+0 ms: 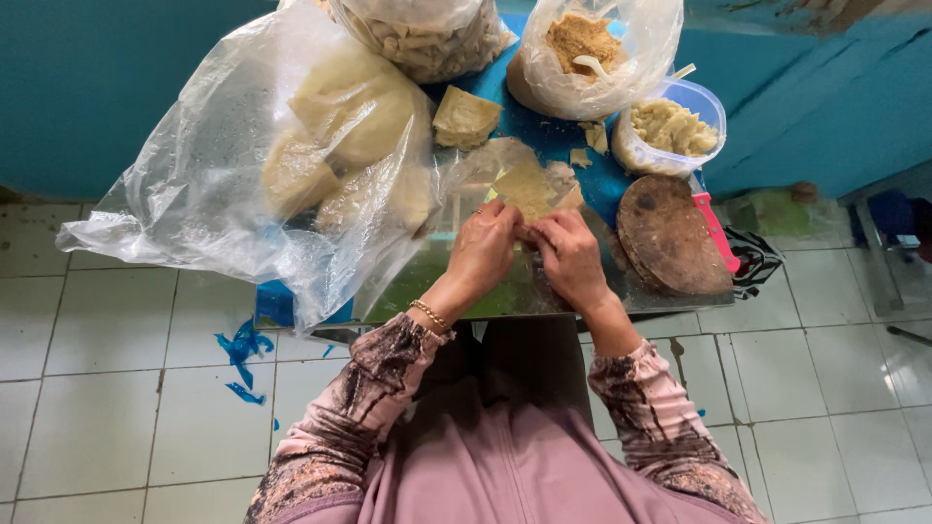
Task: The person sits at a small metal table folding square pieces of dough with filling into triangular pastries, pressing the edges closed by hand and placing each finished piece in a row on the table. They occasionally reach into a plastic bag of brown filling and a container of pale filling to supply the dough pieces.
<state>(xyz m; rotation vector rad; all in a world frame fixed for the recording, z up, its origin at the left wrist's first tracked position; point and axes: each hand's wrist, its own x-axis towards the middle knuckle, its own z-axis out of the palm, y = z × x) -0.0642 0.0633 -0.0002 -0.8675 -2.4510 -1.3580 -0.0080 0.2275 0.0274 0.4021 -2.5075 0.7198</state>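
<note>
Head view, wrapping work at a small table. My left hand [482, 250] and my right hand [571, 254] meet at the near edge of the table [544, 136], fingertips of both pinched shut on a small pale wrapper piece [525, 233] held between them, just in front of a loose stack of thin wrapper sheets [529, 184]. The step in hand appears to be folding or sealing this piece; its exact shape is hidden by my fingers. The next move would call for even pressure along the edge, so the thin sheet neither tears nor opens. Beyond lie a folded pale wedge [465, 118], a clear tub of pale filling [670, 128], a bag of brown crumbs with a spoon [582, 44], and a round wooden board [670, 236]. At left, a large clear bag [233, 184] holds dough rounds.
</note>
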